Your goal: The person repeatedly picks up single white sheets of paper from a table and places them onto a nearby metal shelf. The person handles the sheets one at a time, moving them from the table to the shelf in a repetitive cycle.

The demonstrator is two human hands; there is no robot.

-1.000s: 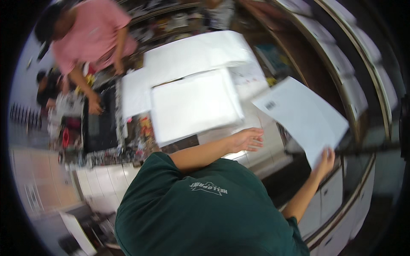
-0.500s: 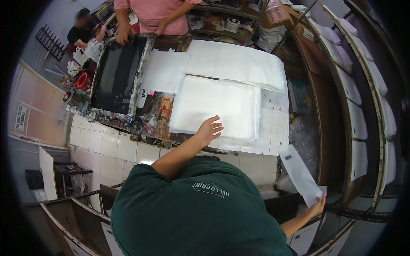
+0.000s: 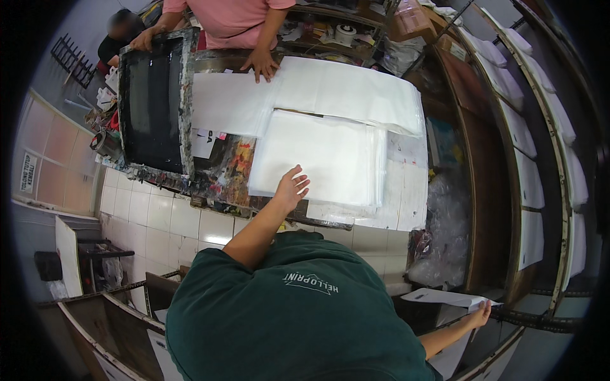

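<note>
My left hand (image 3: 292,189) is open, its fingers apart, over the near edge of a stack of thin white sheets or bags (image 3: 324,152) on the table. Whether it touches them I cannot tell. Low at the right, my right hand (image 3: 480,314) pinches the end of a white sheet (image 3: 445,297). That sheet now extends leftward, seen almost edge-on beside a rack. Beyond my stack lie a longer pile of white sheets (image 3: 356,92) and a single white sheet (image 3: 232,101), pressed near its far corner by a co-worker's hand (image 3: 261,64).
The co-worker's other hand grips a dark printing screen (image 3: 152,105) in a paint-crusted frame at the left. Racks holding white sheets (image 3: 532,181) stand at the right. More racks (image 3: 121,317) lie near me. Clear plastic (image 3: 441,238) is bundled beside the table.
My right hand has swung the sheet from hanging out toward the table to nearly flat by the rack. My left hand shifted slightly left. The co-worker's screen moved left; one hand came onto the sheets.
</note>
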